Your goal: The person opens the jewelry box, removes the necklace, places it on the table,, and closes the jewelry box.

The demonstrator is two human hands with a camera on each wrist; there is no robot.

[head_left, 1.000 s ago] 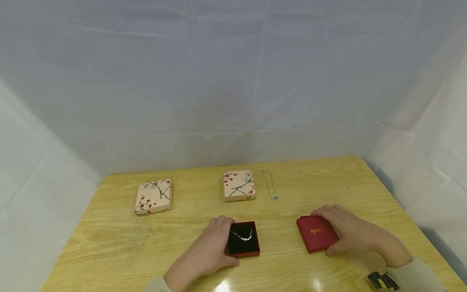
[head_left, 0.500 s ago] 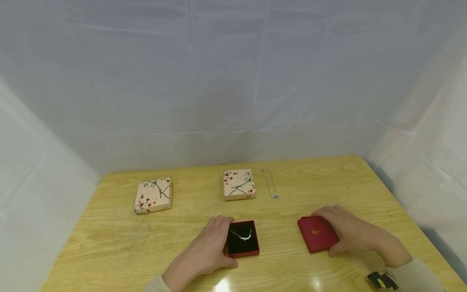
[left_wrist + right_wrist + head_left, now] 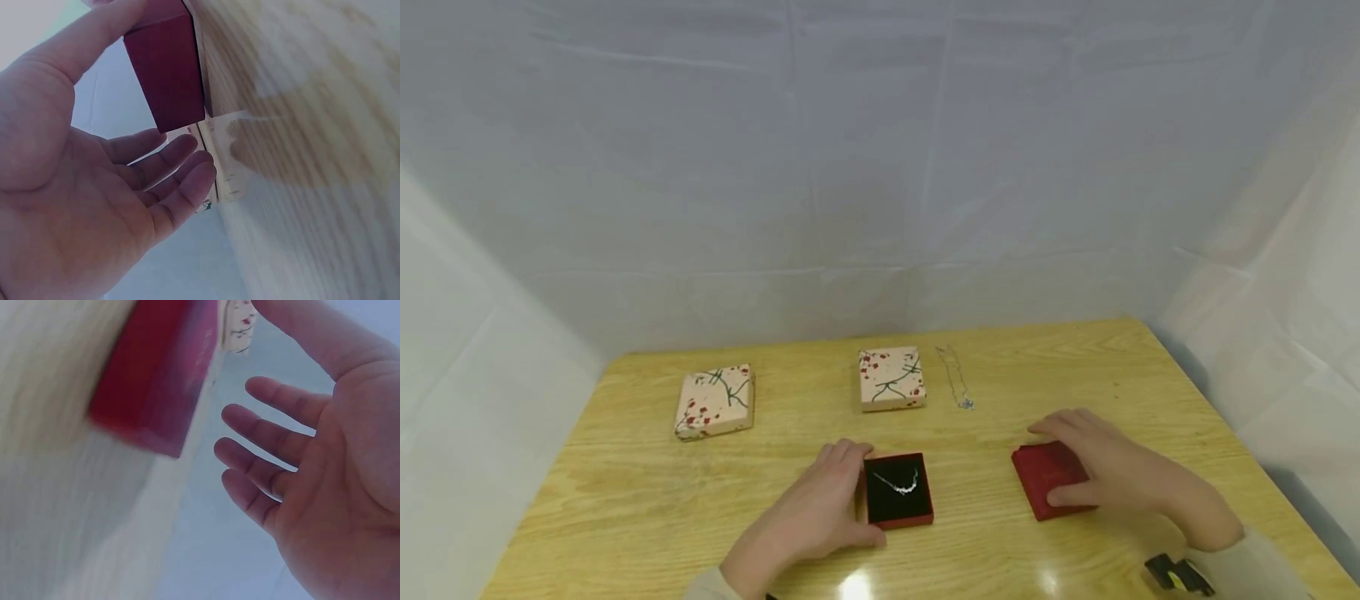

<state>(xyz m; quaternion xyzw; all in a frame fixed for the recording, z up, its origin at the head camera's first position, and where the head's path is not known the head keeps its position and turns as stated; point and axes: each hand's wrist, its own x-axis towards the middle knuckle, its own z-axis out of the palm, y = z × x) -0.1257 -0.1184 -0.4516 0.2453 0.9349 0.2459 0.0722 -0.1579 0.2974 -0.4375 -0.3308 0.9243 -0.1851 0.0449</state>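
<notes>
Left hand (image 3: 816, 510): my grip is wide and loose, beside the red box base (image 3: 907, 523).
Right hand (image 3: 1105, 462): my grip is wide too, thumb over the red lid (image 3: 1040, 475); I cannot tell whether it touches.
Silver necklace (image 3: 905, 490): on the black insert (image 3: 889, 507) inside the base.
Done, I judge: this piece is boxed.
Remaining, I judge: base uncovered, lid apart; pendant necklace (image 3: 965, 403) loose on the surface (image 3: 820, 392).

From here I have the left hand (image 3: 820, 508) and right hand (image 3: 1103, 465) well apart, fingers loosely bent, thumbs spread.
</notes>
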